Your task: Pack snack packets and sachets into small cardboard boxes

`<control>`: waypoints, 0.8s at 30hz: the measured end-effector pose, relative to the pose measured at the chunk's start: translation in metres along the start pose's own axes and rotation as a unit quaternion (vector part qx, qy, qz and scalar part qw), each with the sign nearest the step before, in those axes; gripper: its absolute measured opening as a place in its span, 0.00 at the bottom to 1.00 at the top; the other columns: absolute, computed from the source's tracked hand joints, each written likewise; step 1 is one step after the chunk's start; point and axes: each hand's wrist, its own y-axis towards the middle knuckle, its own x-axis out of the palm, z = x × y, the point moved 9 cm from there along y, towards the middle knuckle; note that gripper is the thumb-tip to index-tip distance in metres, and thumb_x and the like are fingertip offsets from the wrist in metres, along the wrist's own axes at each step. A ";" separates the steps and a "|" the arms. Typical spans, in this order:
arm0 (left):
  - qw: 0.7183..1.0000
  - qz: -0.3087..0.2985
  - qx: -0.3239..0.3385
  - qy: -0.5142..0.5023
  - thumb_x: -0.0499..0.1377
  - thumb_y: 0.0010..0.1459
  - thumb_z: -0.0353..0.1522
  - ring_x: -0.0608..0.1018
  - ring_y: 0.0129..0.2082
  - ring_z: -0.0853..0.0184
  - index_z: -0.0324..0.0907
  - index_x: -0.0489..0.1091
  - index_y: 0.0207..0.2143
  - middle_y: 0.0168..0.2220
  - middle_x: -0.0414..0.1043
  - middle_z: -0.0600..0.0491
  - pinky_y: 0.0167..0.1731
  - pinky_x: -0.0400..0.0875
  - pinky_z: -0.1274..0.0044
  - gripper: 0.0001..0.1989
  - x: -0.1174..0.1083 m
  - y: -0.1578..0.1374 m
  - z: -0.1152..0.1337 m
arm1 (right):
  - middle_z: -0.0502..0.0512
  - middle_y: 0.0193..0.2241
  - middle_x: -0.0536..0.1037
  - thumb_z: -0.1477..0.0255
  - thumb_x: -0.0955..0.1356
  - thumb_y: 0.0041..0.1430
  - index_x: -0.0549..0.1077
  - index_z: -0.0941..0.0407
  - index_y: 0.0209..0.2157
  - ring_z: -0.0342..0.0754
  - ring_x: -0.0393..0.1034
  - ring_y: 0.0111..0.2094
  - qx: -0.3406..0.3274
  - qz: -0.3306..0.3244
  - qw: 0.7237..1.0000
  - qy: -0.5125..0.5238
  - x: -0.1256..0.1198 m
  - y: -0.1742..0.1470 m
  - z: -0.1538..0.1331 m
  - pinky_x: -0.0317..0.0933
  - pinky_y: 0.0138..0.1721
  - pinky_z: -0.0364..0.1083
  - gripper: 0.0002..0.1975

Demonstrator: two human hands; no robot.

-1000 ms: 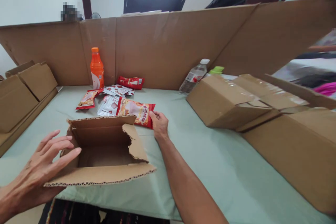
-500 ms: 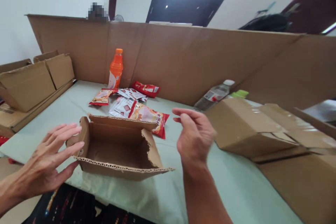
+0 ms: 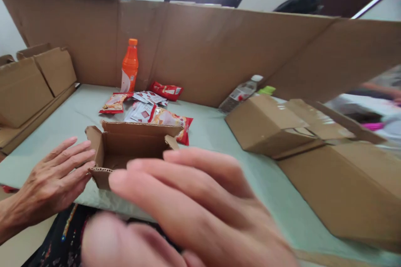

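Right hand (image 3: 188, 212) now close up, blurred, fingers spread, hiding the open box (image 3: 125, 154) front

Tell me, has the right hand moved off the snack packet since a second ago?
Yes. The right hand has pulled back from the red snack packet toward the camera, now blurred before the open box.

right hand (image 3: 188, 212): very close to the lens, blurred; wrist cut off by the bottom edge.
open carton (image 3: 125, 154): near wall and right flap hidden behind those fingers.
left hand (image 3: 53, 179): forearm cut by the left edge.
snack packets (image 3: 147, 106): print too small to read.
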 end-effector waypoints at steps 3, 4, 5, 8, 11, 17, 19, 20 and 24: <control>1.000 -0.013 0.004 -0.002 0.56 0.69 0.23 0.76 0.63 0.60 0.41 0.75 0.50 0.54 0.81 0.49 0.71 0.63 0.60 0.12 0.005 0.005 0.000 | 0.55 0.53 0.83 0.68 0.70 0.66 0.76 0.53 0.60 0.58 0.78 0.53 -0.001 -0.017 1.000 -0.022 0.007 0.047 0.020 0.71 0.56 0.57 0.21; 1.000 -0.014 0.010 0.004 0.57 0.68 0.22 0.78 0.61 0.59 0.39 0.75 0.48 0.52 0.82 0.48 0.71 0.64 0.60 0.11 0.007 0.007 0.001 | 0.59 0.51 0.84 0.69 0.69 0.68 0.76 0.57 0.57 0.58 0.79 0.49 0.007 -0.033 0.999 -0.039 0.014 0.052 0.029 0.71 0.52 0.58 0.18; 1.000 -0.013 0.016 0.011 0.59 0.68 0.22 0.79 0.60 0.58 0.38 0.75 0.47 0.51 0.82 0.47 0.70 0.65 0.60 0.09 0.009 0.008 0.001 | 0.60 0.46 0.85 0.71 0.68 0.68 0.77 0.59 0.53 0.57 0.79 0.44 0.016 -0.053 0.997 -0.052 0.022 0.053 0.038 0.71 0.48 0.57 0.15; 1.000 -0.007 0.012 0.008 0.58 0.68 0.23 0.82 0.55 0.57 0.37 0.76 0.47 0.49 0.83 0.44 0.68 0.68 0.59 0.08 0.015 0.010 -0.008 | 0.53 0.29 0.80 0.80 0.67 0.67 0.77 0.56 0.36 0.51 0.72 0.30 0.025 -0.092 0.993 -0.064 0.046 0.032 0.052 0.65 0.38 0.52 0.08; 0.998 -0.011 -0.017 -0.060 0.54 0.67 0.21 0.84 0.50 0.61 0.40 0.76 0.48 0.47 0.83 0.47 0.65 0.71 0.60 0.14 0.016 0.012 -0.023 | 0.52 0.27 0.77 0.83 0.64 0.68 0.75 0.56 0.31 0.49 0.68 0.30 0.024 -0.042 0.995 -0.085 0.048 0.010 0.048 0.61 0.38 0.49 0.14; 0.984 -0.045 -0.092 -0.145 0.52 0.69 0.27 0.85 0.42 0.61 0.40 0.78 0.45 0.42 0.84 0.47 0.45 0.81 0.70 0.14 0.008 0.044 -0.038 | 0.60 0.43 0.84 0.84 0.59 0.69 0.79 0.60 0.47 0.55 0.74 0.44 0.030 -0.049 0.988 -0.146 0.057 -0.004 0.035 0.62 0.51 0.53 0.18; 0.986 -0.101 -0.078 -0.108 0.55 0.70 0.33 0.85 0.38 0.56 0.39 0.79 0.45 0.39 0.83 0.45 0.38 0.81 0.67 0.13 0.018 0.058 -0.028 | 0.62 0.46 0.84 0.77 0.60 0.74 0.78 0.62 0.50 0.56 0.75 0.46 0.040 -0.074 0.988 -0.126 0.058 -0.004 0.036 0.62 0.53 0.54 0.16; 0.985 -0.134 -0.062 -0.085 0.58 0.69 0.36 0.85 0.37 0.53 0.39 0.79 0.44 0.39 0.83 0.43 0.38 0.82 0.63 0.13 0.025 0.063 -0.022 | 0.63 0.47 0.84 0.70 0.59 0.76 0.78 0.63 0.51 0.57 0.75 0.47 0.044 -0.087 0.990 -0.105 0.057 -0.005 0.037 0.63 0.54 0.54 0.18; 0.979 -0.199 -0.008 -0.032 0.66 0.63 0.44 0.84 0.48 0.38 0.34 0.81 0.45 0.49 0.81 0.30 0.46 0.81 0.50 0.21 0.048 0.064 -0.003 | 0.59 0.47 0.84 0.59 0.55 0.79 0.79 0.58 0.47 0.53 0.77 0.48 0.065 -0.117 0.991 -0.004 0.041 -0.002 0.045 0.64 0.52 0.52 0.26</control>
